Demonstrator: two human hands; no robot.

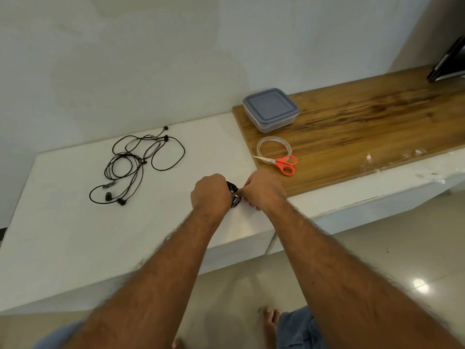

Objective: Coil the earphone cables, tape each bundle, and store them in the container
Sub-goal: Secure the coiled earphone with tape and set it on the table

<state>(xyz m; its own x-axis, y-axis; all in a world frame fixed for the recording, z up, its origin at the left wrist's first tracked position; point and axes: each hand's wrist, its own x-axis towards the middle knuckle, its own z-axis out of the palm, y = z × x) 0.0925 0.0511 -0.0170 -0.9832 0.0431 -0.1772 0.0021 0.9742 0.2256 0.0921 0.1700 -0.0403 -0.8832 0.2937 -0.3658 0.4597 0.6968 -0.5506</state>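
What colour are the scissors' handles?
Orange-red, on the scissors lying beside the tape roll; seen clearly in the head view.

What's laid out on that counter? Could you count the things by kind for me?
Coiled black earphone bundle, gripped by the left hand and right hand: 1
Loose tangle of black earphone cables: 1
Clear lidded plastic container: 1
Clear tape roll: 1
Orange-handled scissors: 1
Total: 5

Loose earphones (136,163) left on counter (75,222) — container (271,110) behind tape roll (274,146), scissors (280,163) right.
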